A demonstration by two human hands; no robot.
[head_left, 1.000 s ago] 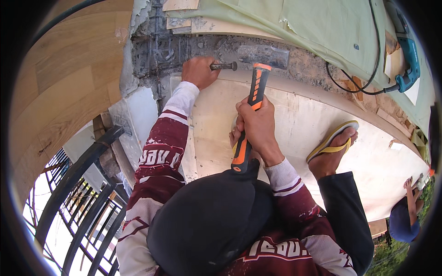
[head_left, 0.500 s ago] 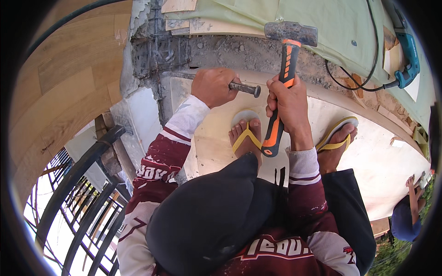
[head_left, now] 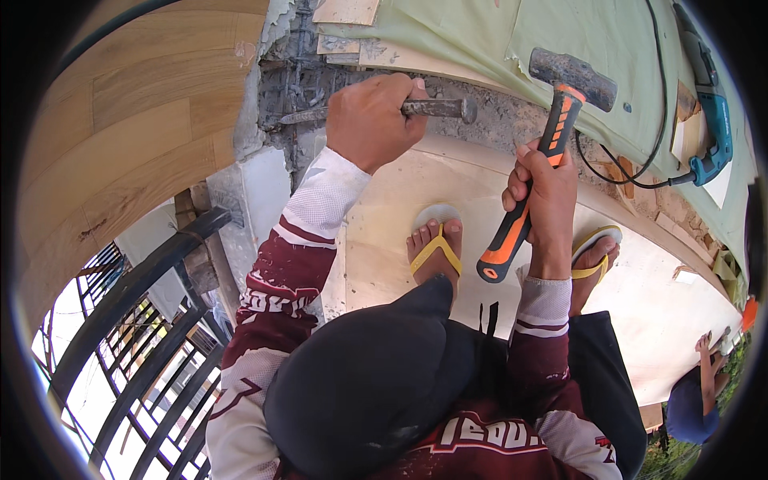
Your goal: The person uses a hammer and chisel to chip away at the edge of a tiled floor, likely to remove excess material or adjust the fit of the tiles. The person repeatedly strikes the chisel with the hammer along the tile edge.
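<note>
My left hand (head_left: 372, 118) is closed around a steel chisel (head_left: 442, 108), which lies nearly level. Its struck end points right, and its pointed end reaches left to the broken concrete (head_left: 300, 96) with bare rebar. In my right hand (head_left: 546, 186) is a sledgehammer (head_left: 558, 132) with an orange and black handle, gripped near the middle of the shaft. The dark steel head is up and to the right, apart from the chisel. Both my feet, in yellow-strapped flip-flops (head_left: 438, 240), stand on a pale board (head_left: 384, 208).
Wood-look flooring (head_left: 160, 104) spans the left, above a black metal railing (head_left: 140, 280). Green sheeting (head_left: 464, 36) covers the far side. A teal power tool (head_left: 712, 132) with a black cord lies at right. Another person (head_left: 694, 400) is at the lower right.
My left hand has moved the chisel farther away, bringing its point to the concrete. My right hand has shifted right with the sledgehammer, widening the gap between its head and the chisel.
</note>
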